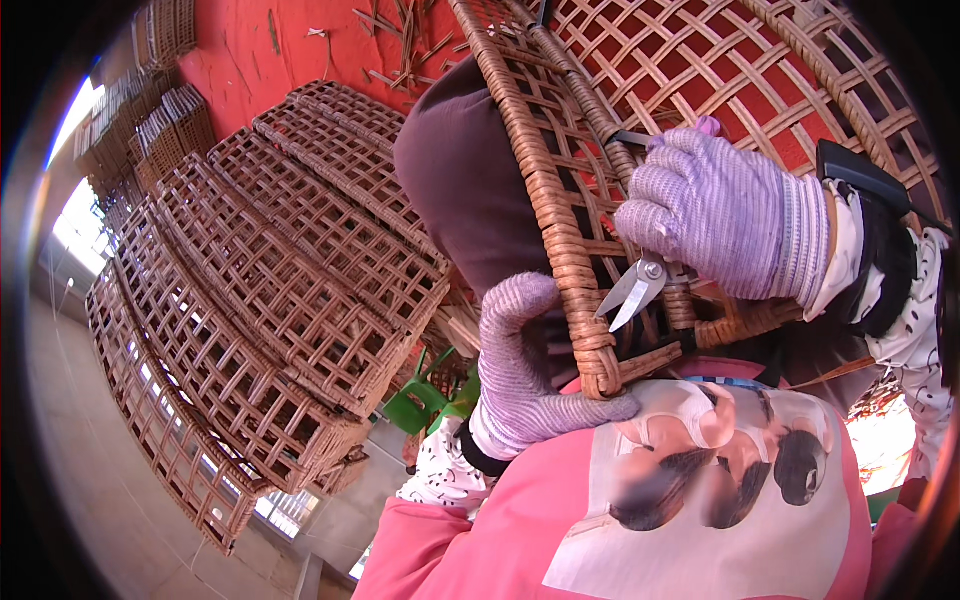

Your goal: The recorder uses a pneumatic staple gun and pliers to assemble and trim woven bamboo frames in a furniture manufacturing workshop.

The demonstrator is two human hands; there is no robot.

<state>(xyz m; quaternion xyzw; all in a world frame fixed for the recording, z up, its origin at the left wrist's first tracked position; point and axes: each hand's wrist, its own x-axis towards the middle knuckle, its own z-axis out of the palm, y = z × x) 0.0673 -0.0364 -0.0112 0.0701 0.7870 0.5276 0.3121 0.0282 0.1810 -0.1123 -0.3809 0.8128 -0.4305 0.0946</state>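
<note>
Gripping silver metal shears over the brown woven-wicker frame, our lilac-gloved right hand is closed; our lilac-gloved left hand spreads open at its corner. We judge the frame light, stiff, best held by its bound rim.

Red floor; bright window at far left.

Panel: woven wicker, rough, faintly glossy; shears: smooth metal blades; gloves: ribbed cloth (matt, knitted-looking).
</note>
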